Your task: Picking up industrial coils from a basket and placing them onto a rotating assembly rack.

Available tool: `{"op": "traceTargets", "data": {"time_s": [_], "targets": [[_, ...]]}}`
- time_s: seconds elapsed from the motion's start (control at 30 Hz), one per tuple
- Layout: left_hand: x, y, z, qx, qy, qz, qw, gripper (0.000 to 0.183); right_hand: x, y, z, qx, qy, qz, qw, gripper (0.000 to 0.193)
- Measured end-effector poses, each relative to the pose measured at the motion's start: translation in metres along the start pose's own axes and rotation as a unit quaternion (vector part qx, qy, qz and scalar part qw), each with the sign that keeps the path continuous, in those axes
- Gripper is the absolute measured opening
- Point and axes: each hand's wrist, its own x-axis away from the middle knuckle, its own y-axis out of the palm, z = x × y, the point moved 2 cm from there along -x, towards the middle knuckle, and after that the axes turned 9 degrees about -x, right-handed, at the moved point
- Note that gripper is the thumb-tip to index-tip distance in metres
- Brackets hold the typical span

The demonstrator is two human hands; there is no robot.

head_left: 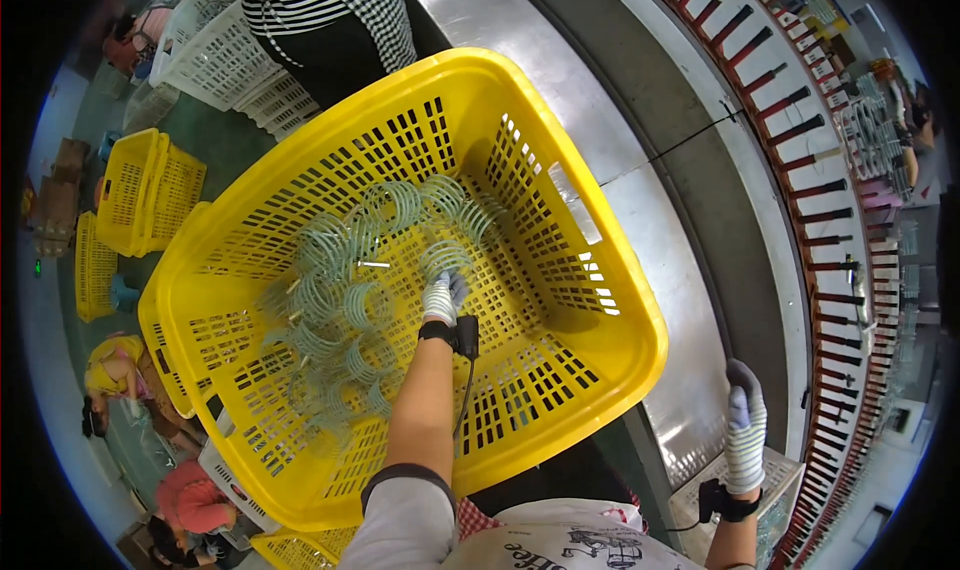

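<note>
A big yellow plastic basket with slotted walls stands in front of me. Inside lie several bundles of curved, clear greenish ring-like pieces, heaped mostly along the left and far sides. My left hand, in a striped glove with grey fingertips, reaches down into the basket. Its fingers close on one bundle of curved clear pieces; the fingertips are partly hidden. Off to the right, outside the basket, my right hand wears a similar glove. Its fingers stretch out over the metal bench, holding nothing I can see.
A metal bench with a dark conveyor belt runs along the right. Beyond it is a curving rack of dark-handled rods. A person in stripes stands at the far side. More yellow baskets and white crates stand left.
</note>
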Motion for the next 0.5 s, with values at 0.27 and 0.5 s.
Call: {"op": "traceTargets", "data": {"time_s": [0.27,0.5], "targets": [[0.159,-0.049,0.053,-0.417,0.269,-0.087,0.864,0.015,-0.044,0.169,-0.034,0.101,-0.246,-0.276,0.924,0.044],[0.305,-0.051,0.103,-0.641,0.368,-0.195,0.645,0.028,-0.073,0.298,-0.031,0.286,-0.528,-0.285,0.747,0.071]]}}
